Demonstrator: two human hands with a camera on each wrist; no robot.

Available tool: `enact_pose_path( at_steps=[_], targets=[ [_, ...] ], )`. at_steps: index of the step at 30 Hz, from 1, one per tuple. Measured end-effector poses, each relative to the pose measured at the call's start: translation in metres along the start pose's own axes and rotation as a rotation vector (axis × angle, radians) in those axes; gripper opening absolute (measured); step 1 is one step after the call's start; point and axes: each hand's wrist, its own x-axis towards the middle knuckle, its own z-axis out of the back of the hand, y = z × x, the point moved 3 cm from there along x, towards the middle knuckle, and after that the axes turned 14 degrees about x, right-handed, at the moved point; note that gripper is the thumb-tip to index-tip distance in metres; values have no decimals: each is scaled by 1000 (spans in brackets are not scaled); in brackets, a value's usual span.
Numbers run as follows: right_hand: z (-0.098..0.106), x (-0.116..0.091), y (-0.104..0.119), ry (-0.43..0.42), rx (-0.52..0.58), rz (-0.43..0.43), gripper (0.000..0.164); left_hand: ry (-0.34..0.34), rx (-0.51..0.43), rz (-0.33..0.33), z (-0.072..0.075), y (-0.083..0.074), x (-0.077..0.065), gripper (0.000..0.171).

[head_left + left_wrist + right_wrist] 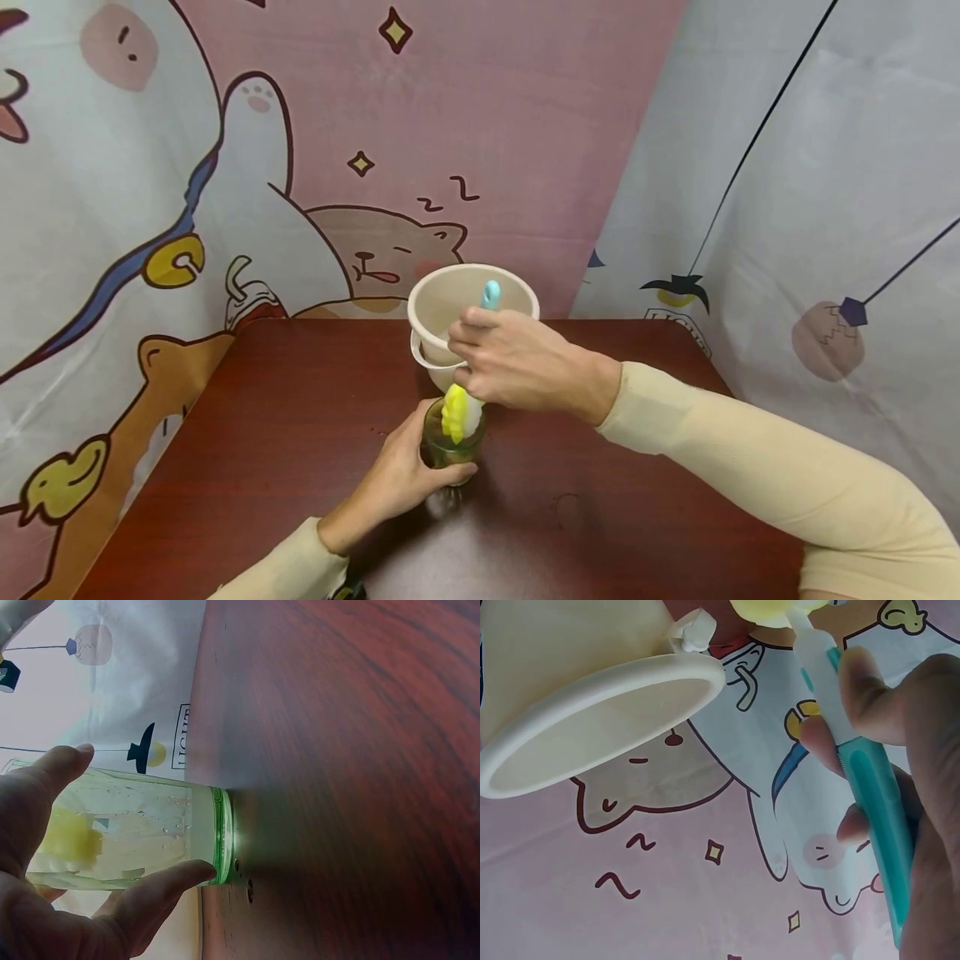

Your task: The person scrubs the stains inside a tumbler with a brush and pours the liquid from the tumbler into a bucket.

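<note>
My left hand [405,467] holds a green-tinted glass [161,832] upright on the table, thumb on one side and fingers round the other. Water drops cling to the glass wall. With my right hand [525,362] I grip the teal and white handle [874,795] of a bottle brush above the glass. The brush's yellow and white sponge head [459,414] points down into the glass mouth. In the left wrist view the yellow sponge shows through the glass wall, well above the thick base. A light blue handle end with a hole sticks up past my right fist.
A cream bucket [431,312] stands right behind the glass, near the table's far edge, partly hidden by my right hand. The dark red wooden table [300,417] carries a few small wet spots. Cartoon-printed cloth [525,125] hangs behind and at both sides.
</note>
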Motion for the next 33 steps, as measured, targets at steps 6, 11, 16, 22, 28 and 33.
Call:
enact_pose_path(
  at_steps=[6,11,16,22,28,33],
  targets=[
    [3,1,-1,36,19,-12,19,-12,12,-5,0,0,-1,92],
    [6,1,-2,71,50,-22,15,-19,13,-9,1,0,-1,92],
    [9,0,-4,107,82,-32,13,-21,13,-10,1,-2,0,92],
    [9,-1,-6,135,145,-44,17,-19,17,-16,1,-2,0,93],
    [7,-2,-9,99,223,-55,21,-12,2,-22,0,-2,0,93],
    [4,-5,-9,38,277,-59,28,-11,-10,-20,1,-2,0,93]
  ],
)
